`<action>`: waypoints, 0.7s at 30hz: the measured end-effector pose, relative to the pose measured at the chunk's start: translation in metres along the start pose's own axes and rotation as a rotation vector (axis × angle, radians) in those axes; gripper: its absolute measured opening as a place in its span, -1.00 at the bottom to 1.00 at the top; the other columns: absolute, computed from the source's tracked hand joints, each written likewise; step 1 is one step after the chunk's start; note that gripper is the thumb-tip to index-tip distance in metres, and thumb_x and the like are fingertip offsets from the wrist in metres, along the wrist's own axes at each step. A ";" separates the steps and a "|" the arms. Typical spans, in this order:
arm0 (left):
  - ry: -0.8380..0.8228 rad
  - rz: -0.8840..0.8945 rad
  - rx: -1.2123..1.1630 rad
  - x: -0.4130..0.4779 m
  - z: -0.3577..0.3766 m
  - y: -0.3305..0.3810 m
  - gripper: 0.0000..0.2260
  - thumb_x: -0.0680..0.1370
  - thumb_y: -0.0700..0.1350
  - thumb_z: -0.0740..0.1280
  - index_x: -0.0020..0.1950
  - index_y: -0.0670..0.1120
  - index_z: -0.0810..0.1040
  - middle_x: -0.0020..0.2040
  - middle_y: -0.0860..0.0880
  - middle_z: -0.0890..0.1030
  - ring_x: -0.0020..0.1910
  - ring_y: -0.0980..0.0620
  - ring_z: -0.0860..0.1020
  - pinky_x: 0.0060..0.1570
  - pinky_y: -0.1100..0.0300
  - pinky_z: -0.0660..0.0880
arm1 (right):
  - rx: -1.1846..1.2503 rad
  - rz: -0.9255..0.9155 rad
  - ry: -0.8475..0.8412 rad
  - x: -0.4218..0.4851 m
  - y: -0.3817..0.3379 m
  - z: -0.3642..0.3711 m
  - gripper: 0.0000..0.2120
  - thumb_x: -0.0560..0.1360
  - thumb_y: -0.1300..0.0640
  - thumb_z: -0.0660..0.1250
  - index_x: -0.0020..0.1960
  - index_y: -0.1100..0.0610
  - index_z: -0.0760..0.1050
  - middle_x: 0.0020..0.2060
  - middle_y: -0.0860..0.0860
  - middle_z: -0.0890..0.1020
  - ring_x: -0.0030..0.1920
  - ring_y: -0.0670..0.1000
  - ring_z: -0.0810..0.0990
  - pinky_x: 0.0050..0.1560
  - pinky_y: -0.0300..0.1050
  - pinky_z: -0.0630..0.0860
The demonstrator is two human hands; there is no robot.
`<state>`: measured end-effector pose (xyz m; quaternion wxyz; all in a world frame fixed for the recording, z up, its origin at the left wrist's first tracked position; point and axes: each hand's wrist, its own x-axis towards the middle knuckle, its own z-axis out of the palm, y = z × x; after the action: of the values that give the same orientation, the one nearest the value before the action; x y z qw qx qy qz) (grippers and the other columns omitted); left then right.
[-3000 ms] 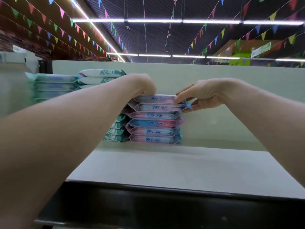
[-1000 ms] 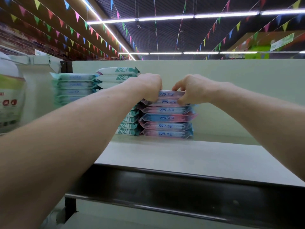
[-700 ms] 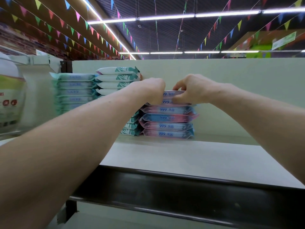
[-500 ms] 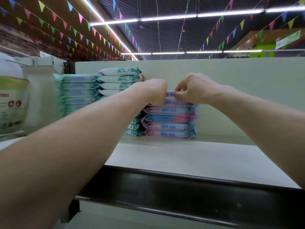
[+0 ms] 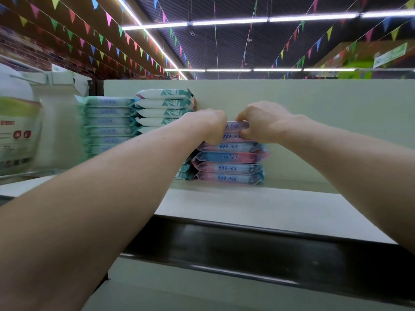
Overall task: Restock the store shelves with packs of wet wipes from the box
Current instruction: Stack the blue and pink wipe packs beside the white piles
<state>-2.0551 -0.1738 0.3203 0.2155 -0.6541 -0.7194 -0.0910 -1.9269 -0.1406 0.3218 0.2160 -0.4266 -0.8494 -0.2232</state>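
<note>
– Bunting and strip lights crossed the store ceiling; under them the shelf (image 5: pixel 258 212) ran back to a pale panel (image 5: pixel 325 113). What stood on it?

– Teal stacks (image 5: pixel 107 122) at the left, and just beside them the pink stack (image 5: pixel 231 162), six high, close to the panel. The top pack (image 5: pixel 238 126) lay flat on it.

– Which way did it point?

– Its long axis ran left to right along the shelf, and its printed long edge faced the aisle, square with the packs below.

– And the hands?

– The left hand (image 5: pixel 208 124) was curled round its left end. The right hand (image 5: pixel 262 122) pinched the front edge towards the right, with fingers bent tight and the thumb underneath. Neither hand was spread.

– How would such a pack handle?

– Light and soft, I judged. It was a film pouch that would sag if lifted by one end, and slick enough to slide off a leaning pile. The two short ends looked the best hold, or the crimped seams there, pressing gently so the stack stayed true.
</note>
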 end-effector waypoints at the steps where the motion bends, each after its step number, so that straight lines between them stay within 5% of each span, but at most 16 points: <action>1: 0.001 -0.002 0.000 -0.001 -0.002 0.001 -0.88 0.50 -0.31 0.25 -0.01 -0.14 0.44 -0.26 -0.06 0.44 -0.33 -0.01 0.42 -0.21 0.10 0.42 | -0.024 0.001 -0.011 -0.001 -0.001 -0.001 -0.77 0.54 0.02 0.30 0.16 0.03 0.56 -0.05 0.04 0.62 -0.07 0.09 0.57 -0.21 -0.12 0.46; 6: 0.050 0.008 -0.008 -0.006 -0.008 0.004 -0.92 0.50 -0.27 0.28 -0.06 -0.14 0.42 -0.25 -0.05 0.45 -0.31 -0.01 0.43 -0.20 0.08 0.44 | -0.094 -0.006 -0.026 -0.008 -0.004 -0.007 -0.70 0.54 -0.02 0.30 0.24 0.03 0.50 0.04 0.04 0.58 0.01 0.09 0.55 -0.23 -0.14 0.38; 10: 0.114 0.031 -0.028 -0.017 -0.015 0.012 -0.81 0.50 -0.28 0.28 0.10 -0.15 0.48 -0.07 -0.09 0.53 -0.06 -0.10 0.52 -0.13 0.09 0.49 | -0.088 -0.011 0.021 -0.024 -0.003 -0.018 -0.61 0.55 0.00 0.30 0.35 0.03 0.43 0.16 0.07 0.51 0.12 0.11 0.50 -0.11 -0.08 0.41; 15: 0.174 0.046 -0.041 -0.039 -0.013 0.039 -0.77 0.51 -0.24 0.28 0.16 -0.12 0.53 -0.03 -0.07 0.57 -0.03 -0.10 0.55 -0.12 0.09 0.52 | -0.080 0.024 0.028 -0.064 0.005 -0.024 -0.71 0.54 0.05 0.30 0.24 0.05 0.51 0.11 0.07 0.57 0.08 0.12 0.54 -0.09 -0.10 0.47; 18: 0.184 0.081 -0.062 -0.058 -0.011 0.066 -0.80 0.51 -0.22 0.27 0.12 -0.11 0.54 -0.08 -0.06 0.56 -0.07 -0.11 0.54 -0.14 0.09 0.50 | -0.059 0.072 0.001 -0.100 0.015 -0.026 -0.69 0.54 0.04 0.32 0.26 0.08 0.51 0.15 0.08 0.58 0.13 0.13 0.54 0.10 -0.02 0.52; 21: 0.198 0.120 -0.072 -0.068 -0.015 0.097 -0.70 0.49 -0.23 0.29 0.21 -0.10 0.52 0.08 -0.08 0.58 0.05 -0.14 0.54 -0.02 0.05 0.53 | -0.073 0.126 -0.029 -0.133 0.034 -0.034 -0.65 0.54 0.03 0.31 0.30 0.07 0.49 0.19 0.07 0.57 0.17 0.13 0.52 0.16 -0.03 0.49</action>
<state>-1.9532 -0.2292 0.2895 0.2671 -0.6910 -0.6505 -0.1677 -1.8210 -0.2255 0.2814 0.2017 -0.4900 -0.8152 -0.2338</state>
